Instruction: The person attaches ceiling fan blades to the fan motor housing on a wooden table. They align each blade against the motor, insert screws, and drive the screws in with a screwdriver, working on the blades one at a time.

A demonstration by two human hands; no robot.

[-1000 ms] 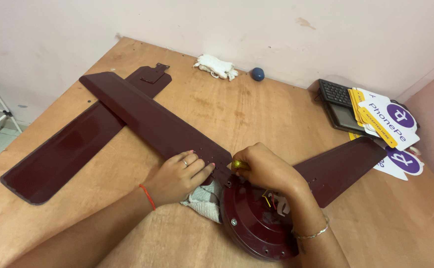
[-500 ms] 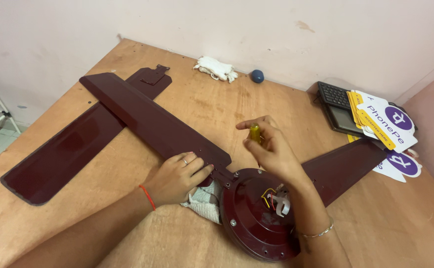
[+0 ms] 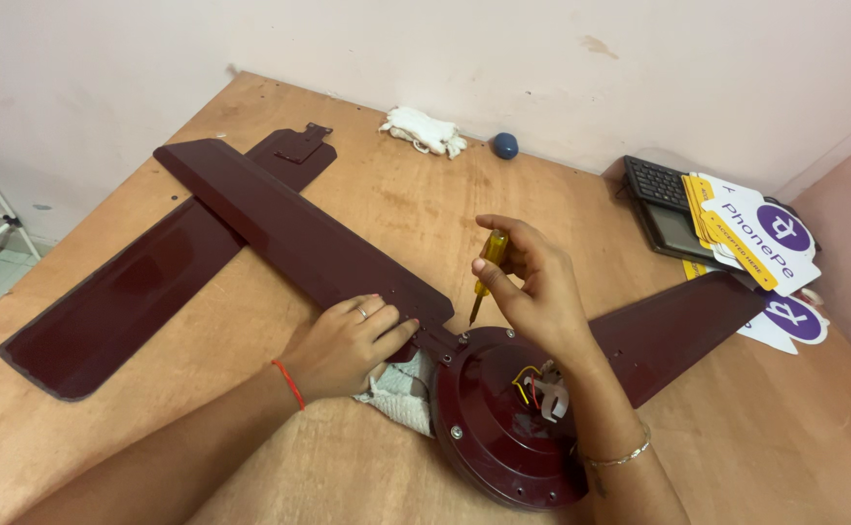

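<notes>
A dark maroon ceiling fan lies on the wooden table [image 3: 396,214]. Its round motor housing [image 3: 503,418] sits near the front, with yellow and red wires showing at its centre. My left hand [image 3: 348,345] presses flat on the inner end of one long blade [image 3: 289,233], beside the housing. My right hand [image 3: 532,282] grips a yellow-handled screwdriver [image 3: 487,267], held nearly upright with its tip close above the blade's mounting bracket at the housing rim. A second blade [image 3: 678,331] extends to the right behind my right forearm.
A loose third blade [image 3: 134,292] lies at the left, partly under the first. A white cloth [image 3: 396,389] is tucked under the housing. At the back are a white rag [image 3: 421,129], a small blue ball [image 3: 505,145], a dark keypad device [image 3: 664,199] and printed cards [image 3: 751,233].
My right hand has lifted off the housing and risen with the screwdriver, which now stands upright over the bracket. My left hand has stayed on the blade.
</notes>
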